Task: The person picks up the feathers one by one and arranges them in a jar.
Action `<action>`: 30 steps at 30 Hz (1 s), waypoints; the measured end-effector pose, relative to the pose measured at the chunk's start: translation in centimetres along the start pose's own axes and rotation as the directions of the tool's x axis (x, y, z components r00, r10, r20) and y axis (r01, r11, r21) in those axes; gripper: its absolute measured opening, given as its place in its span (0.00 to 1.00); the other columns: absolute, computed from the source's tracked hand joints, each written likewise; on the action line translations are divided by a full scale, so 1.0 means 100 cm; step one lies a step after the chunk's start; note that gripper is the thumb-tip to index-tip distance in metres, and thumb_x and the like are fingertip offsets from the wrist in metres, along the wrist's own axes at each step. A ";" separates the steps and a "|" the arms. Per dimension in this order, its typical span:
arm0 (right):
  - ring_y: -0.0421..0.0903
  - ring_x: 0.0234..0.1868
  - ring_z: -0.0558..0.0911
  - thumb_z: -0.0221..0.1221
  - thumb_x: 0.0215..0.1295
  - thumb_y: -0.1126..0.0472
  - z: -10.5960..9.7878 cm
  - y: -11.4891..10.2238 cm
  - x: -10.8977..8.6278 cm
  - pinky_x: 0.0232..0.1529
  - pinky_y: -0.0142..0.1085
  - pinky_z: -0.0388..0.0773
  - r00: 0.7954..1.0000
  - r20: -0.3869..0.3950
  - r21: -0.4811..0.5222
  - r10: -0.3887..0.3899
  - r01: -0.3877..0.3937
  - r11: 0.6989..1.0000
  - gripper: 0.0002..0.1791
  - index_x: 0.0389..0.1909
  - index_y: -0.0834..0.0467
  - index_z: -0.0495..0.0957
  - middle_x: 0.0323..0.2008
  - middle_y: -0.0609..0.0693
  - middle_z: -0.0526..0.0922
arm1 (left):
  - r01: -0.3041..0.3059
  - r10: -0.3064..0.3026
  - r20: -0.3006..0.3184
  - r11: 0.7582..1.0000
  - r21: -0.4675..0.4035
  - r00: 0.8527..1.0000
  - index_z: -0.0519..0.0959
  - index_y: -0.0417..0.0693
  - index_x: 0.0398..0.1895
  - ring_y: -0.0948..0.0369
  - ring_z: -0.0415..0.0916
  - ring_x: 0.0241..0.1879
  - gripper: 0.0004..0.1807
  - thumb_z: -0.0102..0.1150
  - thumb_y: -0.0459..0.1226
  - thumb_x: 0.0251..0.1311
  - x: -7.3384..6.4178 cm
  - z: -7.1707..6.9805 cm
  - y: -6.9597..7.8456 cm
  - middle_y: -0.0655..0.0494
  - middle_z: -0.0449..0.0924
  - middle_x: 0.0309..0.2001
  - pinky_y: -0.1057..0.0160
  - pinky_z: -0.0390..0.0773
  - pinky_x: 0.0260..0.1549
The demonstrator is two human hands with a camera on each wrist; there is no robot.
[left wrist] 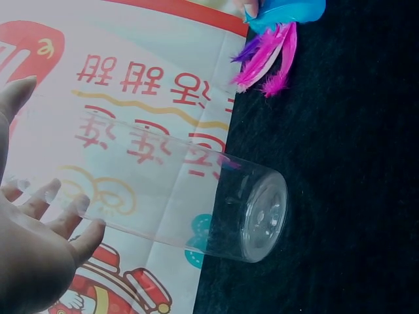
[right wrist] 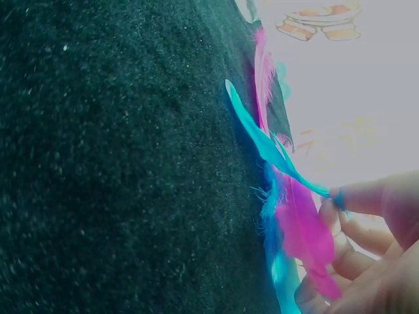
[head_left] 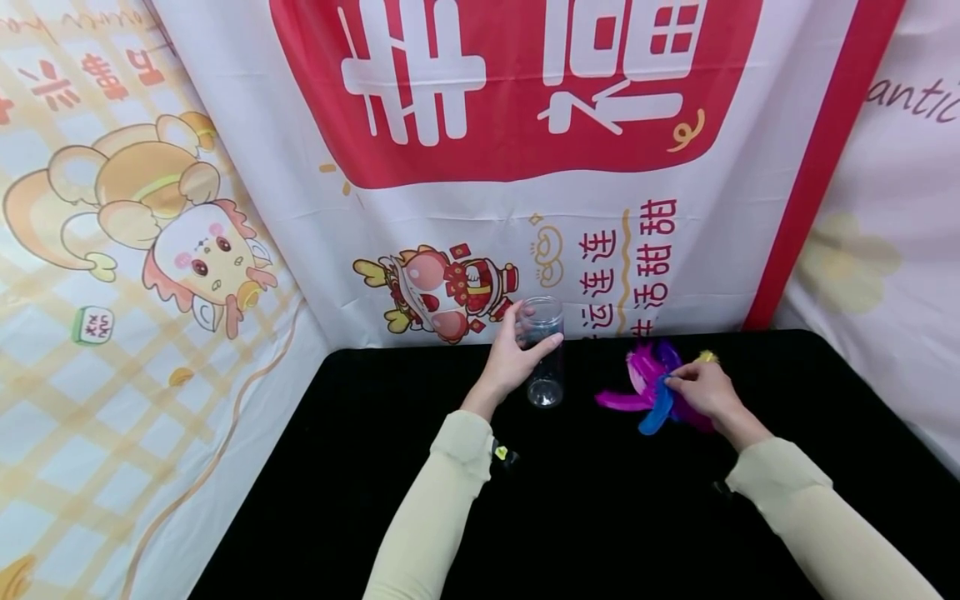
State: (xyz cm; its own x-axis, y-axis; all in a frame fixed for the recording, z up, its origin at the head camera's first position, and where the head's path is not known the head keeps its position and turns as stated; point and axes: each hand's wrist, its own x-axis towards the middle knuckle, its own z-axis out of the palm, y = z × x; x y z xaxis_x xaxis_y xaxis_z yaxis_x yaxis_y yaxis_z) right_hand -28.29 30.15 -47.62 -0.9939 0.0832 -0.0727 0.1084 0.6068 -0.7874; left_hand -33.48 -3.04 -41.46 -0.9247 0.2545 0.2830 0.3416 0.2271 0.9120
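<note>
My left hand (head_left: 512, 354) grips a clear cylindrical jar (head_left: 546, 387) near its top, thumb on one side and fingers on the other. See-through walls and a round base show in the left wrist view, and nothing shows inside the jar. To the right, my right hand (head_left: 708, 390) pinches a blue feather (right wrist: 252, 131) by its end between thumb and fingertips. Magenta feathers (head_left: 641, 371), a purple feather (head_left: 667, 354) and another blue feather (right wrist: 281, 281) lie in a loose pile under and around that hand. A small yellow tuft (head_left: 707, 357) peeks out behind it.
Both hands work over the far part of a black cloth-covered table (head_left: 585, 517). A printed white and red curtain (head_left: 480, 200) hangs right behind its far edge. Further printed cloths (head_left: 135, 333) hang at the left and right sides.
</note>
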 end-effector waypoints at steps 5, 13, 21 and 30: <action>0.63 0.58 0.74 0.56 0.76 0.57 -0.001 -0.001 0.000 0.57 0.54 0.73 1.000 0.019 0.004 -0.014 0.014 1.000 0.21 0.56 0.72 0.79 0.57 0.69 0.78 | -0.001 0.001 -0.010 1.000 0.002 1.000 0.58 0.55 0.76 0.50 0.67 0.67 0.44 0.71 0.49 0.62 0.003 0.001 0.000 0.55 0.69 0.69 0.46 0.68 0.67; 0.62 0.58 0.75 0.56 0.77 0.57 -0.001 -0.004 -0.001 0.57 0.54 0.73 0.999 0.030 0.004 -0.040 0.040 0.999 0.20 0.55 0.72 0.79 0.56 0.69 0.79 | 0.008 -0.008 -0.019 1.000 -0.014 1.000 0.58 0.53 0.76 0.45 0.67 0.68 0.45 0.71 0.50 0.61 0.004 0.004 0.001 0.54 0.69 0.69 0.46 0.68 0.67; 0.51 0.48 0.78 0.57 0.76 0.57 0.000 -0.012 -0.003 0.43 0.38 0.75 0.998 0.033 0.013 -0.054 0.054 0.998 0.19 0.54 0.70 0.80 0.48 0.62 0.84 | 0.005 -0.006 -0.041 1.000 -0.013 0.999 0.60 0.54 0.75 0.51 0.71 0.65 0.43 0.71 0.50 0.61 0.004 0.005 0.002 0.54 0.70 0.68 0.47 0.70 0.65; 0.40 0.30 0.75 0.56 0.76 0.60 0.001 -0.015 -0.004 0.28 0.34 0.75 0.997 0.067 0.114 -0.030 0.022 0.993 0.17 0.53 0.71 0.79 0.33 0.52 0.81 | -0.032 0.030 -0.048 0.999 -0.037 0.998 0.62 0.51 0.74 0.51 0.70 0.65 0.40 0.71 0.47 0.63 0.003 0.006 0.000 0.49 0.72 0.67 0.43 0.68 0.67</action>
State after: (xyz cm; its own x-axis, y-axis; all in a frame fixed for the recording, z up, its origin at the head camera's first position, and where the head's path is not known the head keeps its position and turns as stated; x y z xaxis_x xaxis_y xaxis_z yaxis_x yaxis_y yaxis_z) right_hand -28.02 29.09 -46.48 -0.9959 0.0116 -0.0897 0.0829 0.5143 -0.8536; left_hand -33.70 -2.43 -41.58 -0.9212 0.2154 0.3241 0.3642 0.1836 0.9130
